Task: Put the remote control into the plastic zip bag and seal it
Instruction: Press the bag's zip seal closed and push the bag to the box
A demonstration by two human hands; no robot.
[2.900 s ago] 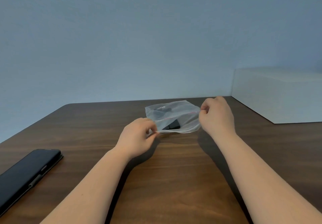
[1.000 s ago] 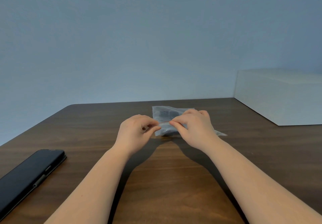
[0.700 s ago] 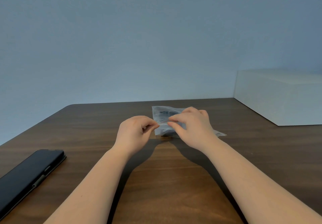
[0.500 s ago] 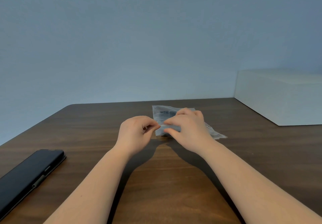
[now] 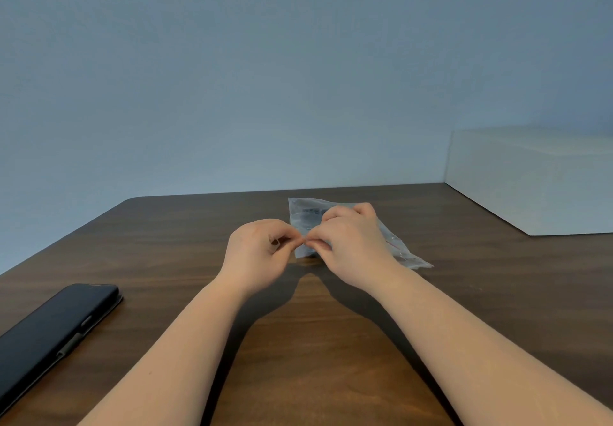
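A clear plastic zip bag (image 5: 306, 216) lies on the dark wooden table (image 5: 298, 342), mostly behind my hands. A dark shape shows faintly through it, the remote control (image 5: 308, 215) inside. My left hand (image 5: 258, 253) pinches the near left corner of the bag's zip strip. My right hand (image 5: 348, 246) pinches the same strip right beside it, thumb and forefinger tips almost touching the left hand's. The strip's right end with its red line (image 5: 393, 245) sticks out past my right wrist.
A black phone in a case (image 5: 53, 332) lies at the table's left front. A white box (image 5: 530, 180) stands at the back right against the blue-grey wall.
The bag went from held up and open to lying on the table. My right hand has slid left along the zip strip until it meets my left hand.
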